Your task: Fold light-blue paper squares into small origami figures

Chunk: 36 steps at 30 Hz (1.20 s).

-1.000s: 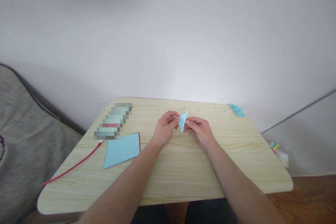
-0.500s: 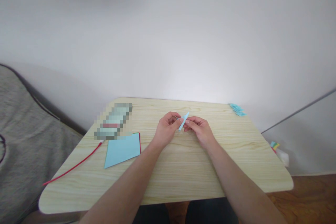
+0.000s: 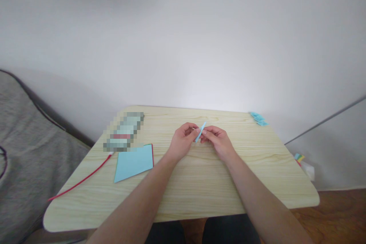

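Observation:
Between my two hands a small folded piece of light-blue paper (image 3: 201, 131) is held up on a slant above the middle of the table. My left hand (image 3: 184, 139) pinches it from the left, thumb against its face. From the other side my right hand (image 3: 216, 140) grips its right side with thumb and fingertips. The fingers behind the paper are partly hidden. To the left of my left forearm lies a stack of square paper sheets (image 3: 134, 163), light blue on top, with red and green edges showing.
A pixelated phone-like device (image 3: 124, 131) lies at the table's left, with a red cable (image 3: 82, 180) running off the edge. Several folded blue paper pieces (image 3: 259, 119) sit at the far right corner. Beyond the right edge is a bag with coloured paper (image 3: 307, 167). A wall stands behind the table (image 3: 206, 190).
The folded paper looks slightly narrower, turned a little more edge-on between my fingers. Both hands stay in nearly the same place.

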Tool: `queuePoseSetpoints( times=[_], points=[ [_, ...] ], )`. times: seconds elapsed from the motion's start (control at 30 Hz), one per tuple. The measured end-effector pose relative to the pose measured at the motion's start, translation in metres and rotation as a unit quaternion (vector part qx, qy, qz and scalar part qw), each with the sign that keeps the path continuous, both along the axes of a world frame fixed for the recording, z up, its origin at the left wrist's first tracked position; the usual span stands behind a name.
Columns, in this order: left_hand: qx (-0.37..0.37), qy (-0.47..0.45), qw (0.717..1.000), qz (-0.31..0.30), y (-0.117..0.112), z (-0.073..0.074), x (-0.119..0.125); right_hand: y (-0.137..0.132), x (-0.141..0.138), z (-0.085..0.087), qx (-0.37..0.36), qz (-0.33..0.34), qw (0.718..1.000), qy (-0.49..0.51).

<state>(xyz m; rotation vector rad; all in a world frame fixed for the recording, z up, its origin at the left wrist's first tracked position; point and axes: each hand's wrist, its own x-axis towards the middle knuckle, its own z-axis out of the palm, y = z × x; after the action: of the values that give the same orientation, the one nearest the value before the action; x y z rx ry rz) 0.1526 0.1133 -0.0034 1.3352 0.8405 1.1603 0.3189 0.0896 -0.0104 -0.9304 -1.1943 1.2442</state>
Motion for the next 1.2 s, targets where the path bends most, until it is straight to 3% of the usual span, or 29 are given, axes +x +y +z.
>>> queuePoseSetpoints(
  times=[0.27,0.83,1.03,1.2],
  points=[
    [0.016,0.012,1.0,0.007,0.0009,-0.0043,0.0001,0.0019,0.0023,-0.0054,-0.011,-0.014,1.0,0.001],
    [0.026,0.015,0.999,0.02,-0.0001,-0.0062,-0.0001,-0.0004,-0.0007,0.0007,-0.006,-0.031,0.999,-0.017],
    [0.012,-0.062,0.998,-0.008,0.0008,-0.0048,-0.0006,0.0013,-0.0016,-0.0005,-0.027,-0.078,0.996,-0.029],
    [0.0,-0.094,0.995,-0.023,0.0,-0.0043,-0.0018,0.0009,-0.0003,-0.0006,-0.04,-0.076,0.996,-0.018]
  ],
)
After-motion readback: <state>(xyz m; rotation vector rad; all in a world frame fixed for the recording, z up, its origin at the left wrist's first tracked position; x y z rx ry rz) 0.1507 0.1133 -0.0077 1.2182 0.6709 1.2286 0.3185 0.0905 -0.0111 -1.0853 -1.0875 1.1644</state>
